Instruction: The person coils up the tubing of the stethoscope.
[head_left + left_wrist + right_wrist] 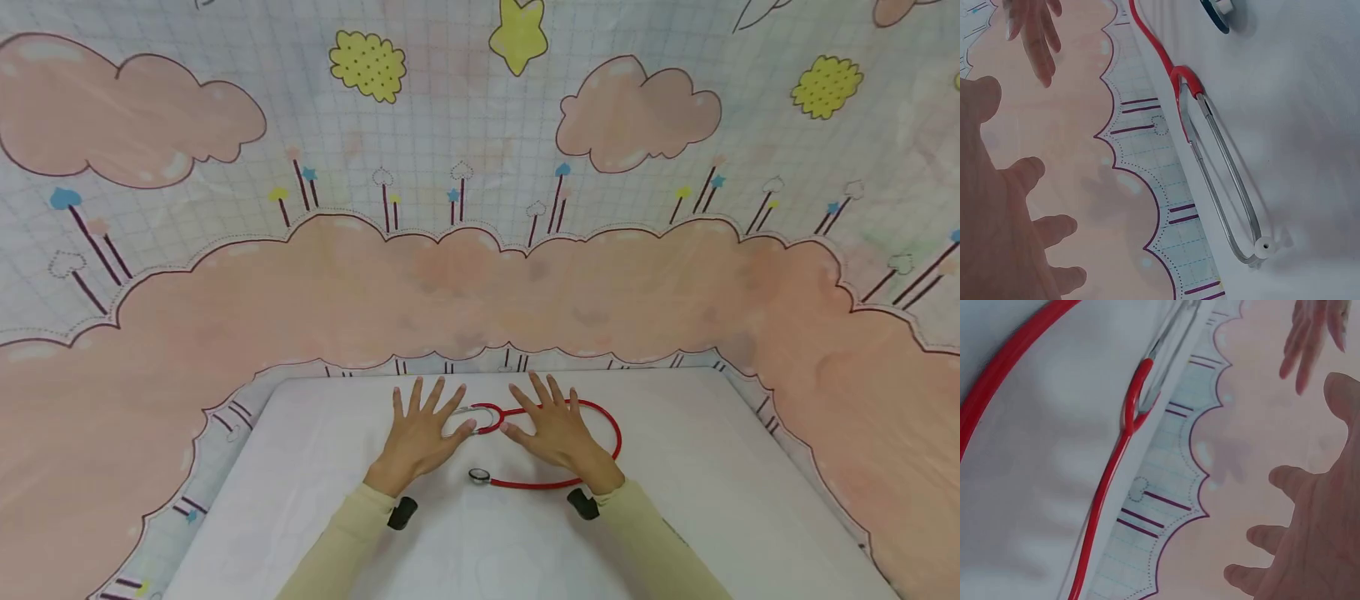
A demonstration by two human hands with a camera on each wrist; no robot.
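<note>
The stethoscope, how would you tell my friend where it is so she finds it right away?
Look at the white table in front of the pink cloud cloth. Near its far edge, two open hands, the left hand and the right hand, hover side by side. The stethoscope lies flat beneath and between them: it is the only red thing there, a looping red tube with silver ear pieces and a small round disc.
</note>
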